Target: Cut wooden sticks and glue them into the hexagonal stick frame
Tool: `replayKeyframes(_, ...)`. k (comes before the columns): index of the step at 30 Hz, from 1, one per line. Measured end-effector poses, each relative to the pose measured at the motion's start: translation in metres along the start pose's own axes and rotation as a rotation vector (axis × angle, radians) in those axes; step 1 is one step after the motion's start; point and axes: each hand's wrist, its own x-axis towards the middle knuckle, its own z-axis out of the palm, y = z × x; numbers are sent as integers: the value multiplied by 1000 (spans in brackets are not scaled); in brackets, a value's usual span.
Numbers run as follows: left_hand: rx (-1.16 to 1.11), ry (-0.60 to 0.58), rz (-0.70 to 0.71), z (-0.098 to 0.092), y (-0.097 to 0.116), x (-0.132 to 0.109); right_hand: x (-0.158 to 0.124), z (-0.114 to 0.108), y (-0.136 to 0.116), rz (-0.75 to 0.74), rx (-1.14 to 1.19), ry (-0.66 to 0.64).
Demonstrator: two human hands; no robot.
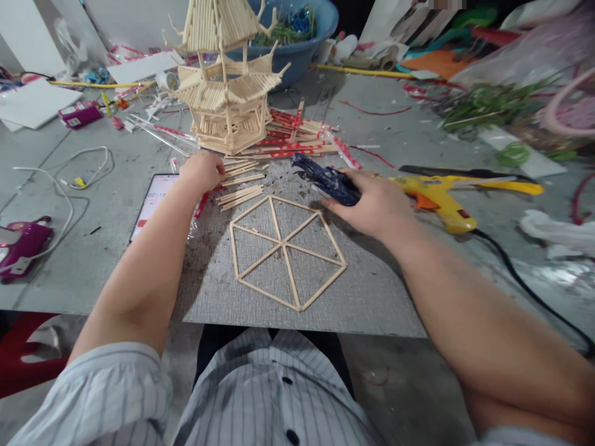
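Note:
My left hand (203, 172) reaches to the left end of a small pile of thin wooden sticks (240, 197). Its fingers are curled together, and what they pinch, if anything, is hidden. In my right hand (379, 207) is a pair of dark blue pliers (328, 179), jaws pointing left, held just above the table. Between my forearms a flat hexagonal stick frame (281, 243) with spokes meeting in the middle lies on the table. Behind the hands stands a tiered pagoda model (227, 93) built of similar sticks.
A phone (153, 204) with a timer lies beside my left forearm. Right of my right hand are a yellow glue gun (446, 201) and its black cord (515, 272). Red-wrapped sticks (297, 133) lie by the pagoda. A blue basin (297, 56) stands behind it.

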Motion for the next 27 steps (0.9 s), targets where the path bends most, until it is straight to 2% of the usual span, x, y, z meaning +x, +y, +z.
replayKeyframes(6,8,-30,24,-4,0,0,0,0,0,-23,8,-1)
replayKeyframes(11,-44,69,-68,-8,2,-2,0,-1,-1,-18,1,-2)
replayKeyframes(16,-22,9,-80,-5,4,-3,1,3,4,-38,4,20)
replayKeyframes(20,-21,40,-100,-4,5,-3,1,9,9,-51,40,52)
replayKeyframes(23,2,36,-96,-7,8,-5,3,11,11,-26,102,96)
replayKeyframes(27,-9,117,-68,-14,18,-12,5,3,10,18,282,255)
